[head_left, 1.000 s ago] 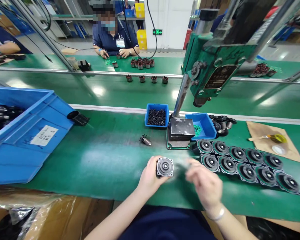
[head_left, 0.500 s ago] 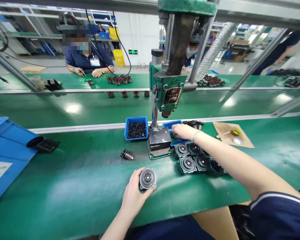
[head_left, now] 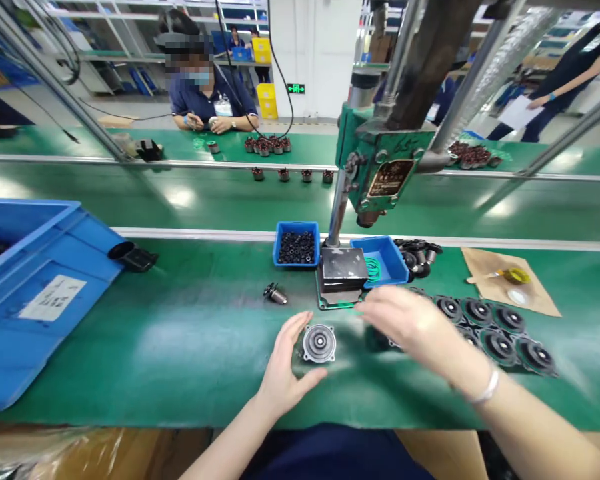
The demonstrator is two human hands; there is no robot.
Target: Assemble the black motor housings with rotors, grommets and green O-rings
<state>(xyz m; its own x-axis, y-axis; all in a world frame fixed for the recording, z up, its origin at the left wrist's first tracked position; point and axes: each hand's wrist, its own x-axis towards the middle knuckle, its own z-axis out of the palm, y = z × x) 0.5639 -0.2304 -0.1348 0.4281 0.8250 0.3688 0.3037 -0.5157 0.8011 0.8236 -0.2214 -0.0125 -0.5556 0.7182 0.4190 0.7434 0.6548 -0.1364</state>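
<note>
My left hand (head_left: 285, 367) is spread beside a round grey metal housing (head_left: 320, 343), thumb and fingers apart on its left side. The housing stands on the green bench with its stepped face and central hole upward. My right hand (head_left: 405, 320), somewhat blurred, is over the bench right of it, fingers together. A thin bright green ring (head_left: 347, 305) shows in part at its fingertips. Behind that hand is a blue bin (head_left: 387, 260) with more green rings (head_left: 373, 269). Another dark housing (head_left: 377, 339) is partly hidden under my right hand.
A green press (head_left: 380, 167) stands over its metal block (head_left: 344, 264). Around it are a blue bin of small black parts (head_left: 297, 247), a loose rotor (head_left: 275, 293), rows of housings (head_left: 497, 347) and cardboard with a brush (head_left: 510, 277). A large blue crate (head_left: 55, 300) is left; co-workers are beyond.
My right hand has come out of the blue bin toward the housing, bringing a green ring. My left hand has loosened around the housing. The view has shifted left.
</note>
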